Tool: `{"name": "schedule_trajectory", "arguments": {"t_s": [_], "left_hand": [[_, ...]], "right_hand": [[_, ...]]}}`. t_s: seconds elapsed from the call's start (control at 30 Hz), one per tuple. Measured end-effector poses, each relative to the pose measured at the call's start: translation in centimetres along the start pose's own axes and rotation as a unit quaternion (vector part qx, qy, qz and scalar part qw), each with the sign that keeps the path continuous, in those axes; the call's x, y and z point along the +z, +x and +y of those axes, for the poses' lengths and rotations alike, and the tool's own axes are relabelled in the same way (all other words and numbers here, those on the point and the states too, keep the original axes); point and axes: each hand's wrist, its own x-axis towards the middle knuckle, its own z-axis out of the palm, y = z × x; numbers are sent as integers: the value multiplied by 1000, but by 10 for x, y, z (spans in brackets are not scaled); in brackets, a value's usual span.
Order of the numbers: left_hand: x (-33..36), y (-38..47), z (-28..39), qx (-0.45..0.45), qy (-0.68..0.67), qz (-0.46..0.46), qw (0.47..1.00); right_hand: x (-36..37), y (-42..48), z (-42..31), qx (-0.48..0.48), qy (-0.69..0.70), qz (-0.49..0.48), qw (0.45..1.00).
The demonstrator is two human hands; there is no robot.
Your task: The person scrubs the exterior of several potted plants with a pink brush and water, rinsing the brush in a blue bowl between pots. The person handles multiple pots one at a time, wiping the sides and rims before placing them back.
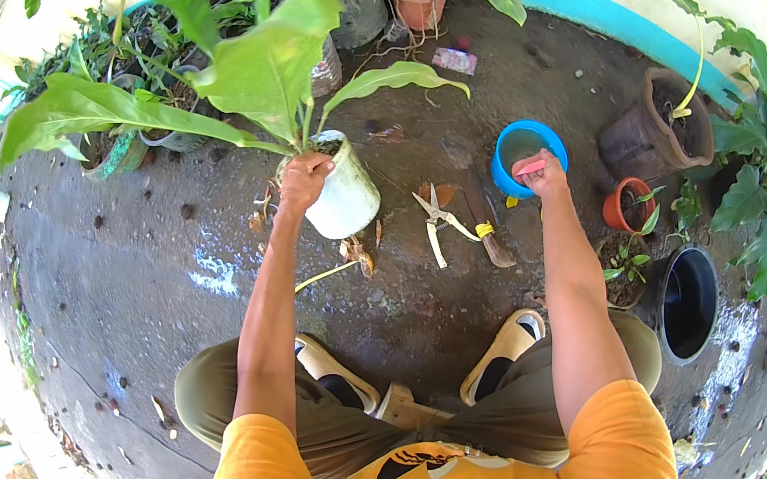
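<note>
My left hand point(306, 178) is closed at the base of a large-leaved green plant point(271, 68), at the rim of its white pot point(346, 204); whether it grips the stem or the rim I cannot tell. On the right, my right hand point(545, 170) holds a pink object point(529, 168), perhaps a sponge or small scoop, over the mouth of a blue plastic container point(498, 163), which seems to hold water. Between the two lie pruning shears point(437, 219) with spread blades and a long-bladed tool point(494, 244) with yellow wrapping at its handle.
Potted plants stand along the wall, including a terracotta-coloured pot point(421, 11). To the right are a brown pot point(628, 130) on its side, a small orange pot point(618, 209) and a black bucket point(689, 302). Dry plant scraps point(357, 253) lie near the white pot.
</note>
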Motion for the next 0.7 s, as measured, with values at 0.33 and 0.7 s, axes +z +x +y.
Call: {"name": "schedule_trajectory", "arguments": {"t_s": [0.33,0.7], "left_hand": [[2,4,-2,-28,-54,-74,995],[19,6,-18,-170,-199,-53,964]], "right_hand": [[4,-18,11,-228,-187,156,943],[134,-190,141,-537,-635,-147,536]]}}
